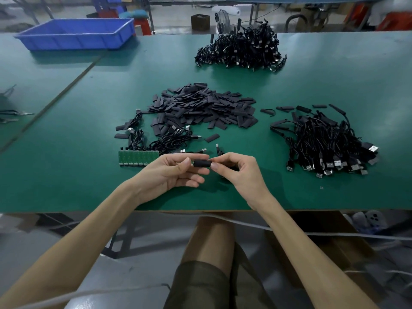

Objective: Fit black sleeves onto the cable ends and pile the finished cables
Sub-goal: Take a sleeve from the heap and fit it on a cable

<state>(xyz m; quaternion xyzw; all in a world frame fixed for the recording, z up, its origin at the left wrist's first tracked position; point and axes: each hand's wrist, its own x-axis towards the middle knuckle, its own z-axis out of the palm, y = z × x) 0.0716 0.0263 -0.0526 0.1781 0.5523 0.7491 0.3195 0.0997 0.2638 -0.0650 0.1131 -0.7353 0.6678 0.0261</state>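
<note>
Low centre of frame, left hand [176, 170] and right hand [234, 169] each pinch one black sleeve [201, 163], working it onto a cable end over the bench [66, 175].

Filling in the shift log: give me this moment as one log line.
stage: sleeve fitting | left hand: pinches black sleeve | right hand: pinches sleeve's other end | loose sleeves: heaped mid-table

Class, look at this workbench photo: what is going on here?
A seated person holds one black sleeve between both hands over the near edge of the green table. The left hand pinches one end, the right hand the other. A heap of loose sleeves lies beyond, with a cable pile to the right and a far cable pile behind.
</note>
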